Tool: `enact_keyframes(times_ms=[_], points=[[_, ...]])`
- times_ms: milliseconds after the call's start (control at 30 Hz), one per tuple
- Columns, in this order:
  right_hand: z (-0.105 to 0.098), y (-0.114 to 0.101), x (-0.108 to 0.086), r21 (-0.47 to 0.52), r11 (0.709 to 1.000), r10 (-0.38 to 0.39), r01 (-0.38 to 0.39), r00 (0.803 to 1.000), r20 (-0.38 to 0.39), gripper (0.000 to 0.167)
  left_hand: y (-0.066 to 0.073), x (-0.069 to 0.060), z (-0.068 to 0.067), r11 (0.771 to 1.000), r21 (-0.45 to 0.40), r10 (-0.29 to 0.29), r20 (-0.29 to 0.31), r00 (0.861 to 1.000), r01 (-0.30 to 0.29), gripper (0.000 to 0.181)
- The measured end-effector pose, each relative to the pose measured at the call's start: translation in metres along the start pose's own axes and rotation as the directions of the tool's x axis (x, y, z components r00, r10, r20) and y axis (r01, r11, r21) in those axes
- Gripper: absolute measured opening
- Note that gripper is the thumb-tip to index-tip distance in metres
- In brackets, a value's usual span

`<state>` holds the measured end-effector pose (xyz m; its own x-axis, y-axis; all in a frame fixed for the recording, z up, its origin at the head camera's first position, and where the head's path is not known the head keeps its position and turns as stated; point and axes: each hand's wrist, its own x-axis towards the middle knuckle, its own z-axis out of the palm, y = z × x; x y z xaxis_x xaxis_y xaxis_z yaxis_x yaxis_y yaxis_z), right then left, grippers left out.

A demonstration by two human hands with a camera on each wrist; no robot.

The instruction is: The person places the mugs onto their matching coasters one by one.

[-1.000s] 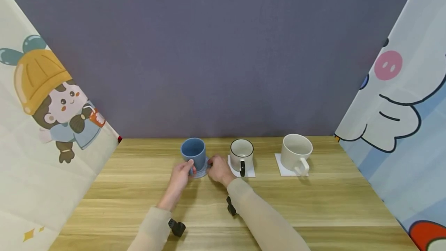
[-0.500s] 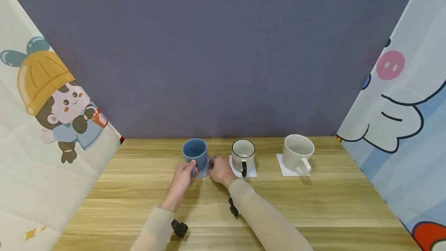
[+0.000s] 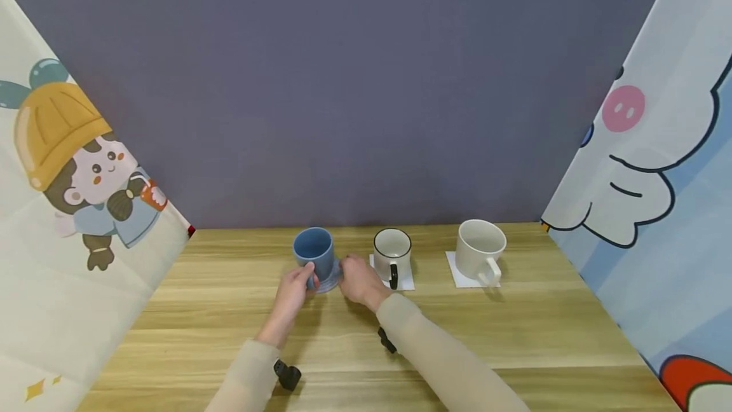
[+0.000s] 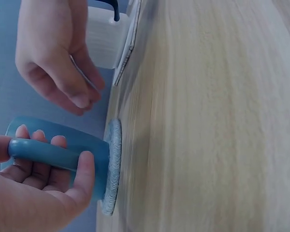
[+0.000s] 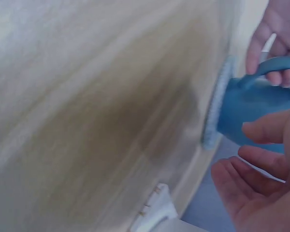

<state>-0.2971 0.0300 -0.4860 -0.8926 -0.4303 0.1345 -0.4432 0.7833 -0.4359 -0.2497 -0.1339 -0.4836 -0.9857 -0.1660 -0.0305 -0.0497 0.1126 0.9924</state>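
A blue mug (image 3: 321, 262) stands upright on a round, woven light-blue coaster (image 3: 328, 284) at the left of the row. My left hand (image 3: 293, 286) holds the mug's handle; in the left wrist view the fingers pass through the handle (image 4: 43, 152) with the thumb along it. My right hand (image 3: 360, 280) is at the mug's right side, close to the coaster. Both wrist views show its fingers (image 5: 229, 186) loosely bent, with nothing seen between them and a gap to the mug. Whether a fingertip touches the coaster is hard to tell.
To the right, a white mug (image 3: 391, 248) with a dark rim and black handle stands on a white square coaster (image 3: 407, 282). Farther right, a larger cream mug (image 3: 476, 258) rests on another white coaster (image 3: 453, 268). The wooden table (image 3: 343, 367) meets a grey-purple wall (image 3: 366, 113) behind.
The head view has shifted slightly. Against the table, the mugs stay in place, and the left hand keeps its hold while the right hand stays beside the blue mug.
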Motion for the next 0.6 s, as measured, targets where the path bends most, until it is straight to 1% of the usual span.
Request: enact_keyframes(times_ms=[100,200,233,300,433,533,600], points=[[-0.007,-0.003,-0.005,0.020,1.000,-0.010,0.010,1.000,-0.012,0.021,0.001,-0.001,0.000,1.000,-0.009,-0.011,0.000,1.000,0.011,0.040],[-0.012,-0.008,-0.013,0.039,0.999,-0.026,0.027,0.999,-0.029,0.027,0.001,-0.001,0.000,1.000,0.005,-0.013,0.005,1.000,0.012,0.039],[-0.014,-0.009,-0.016,0.045,0.998,-0.031,0.033,0.999,-0.035,0.027,0.001,-0.001,0.000,1.000,0.012,-0.013,0.006,1.000,0.012,0.039],[-0.017,-0.012,-0.021,0.046,0.998,-0.052,0.054,0.998,-0.048,0.023,0.000,-0.001,-0.001,1.000,0.027,-0.013,0.008,1.000,0.013,0.038],[-0.025,-0.017,-0.030,-0.017,0.994,-0.106,0.105,0.992,-0.064,0.008,0.001,-0.002,0.000,0.999,0.047,-0.020,0.002,1.000,0.020,0.038],[-0.032,-0.018,-0.038,-0.066,0.988,-0.145,0.140,0.987,-0.070,0.007,0.003,-0.003,0.000,0.998,0.066,-0.021,-0.010,1.000,0.021,0.038],[-0.037,-0.018,-0.043,-0.086,0.984,-0.162,0.155,0.984,-0.078,0.012,0.005,-0.004,0.001,0.996,0.088,-0.016,-0.017,1.000,0.017,0.038]])
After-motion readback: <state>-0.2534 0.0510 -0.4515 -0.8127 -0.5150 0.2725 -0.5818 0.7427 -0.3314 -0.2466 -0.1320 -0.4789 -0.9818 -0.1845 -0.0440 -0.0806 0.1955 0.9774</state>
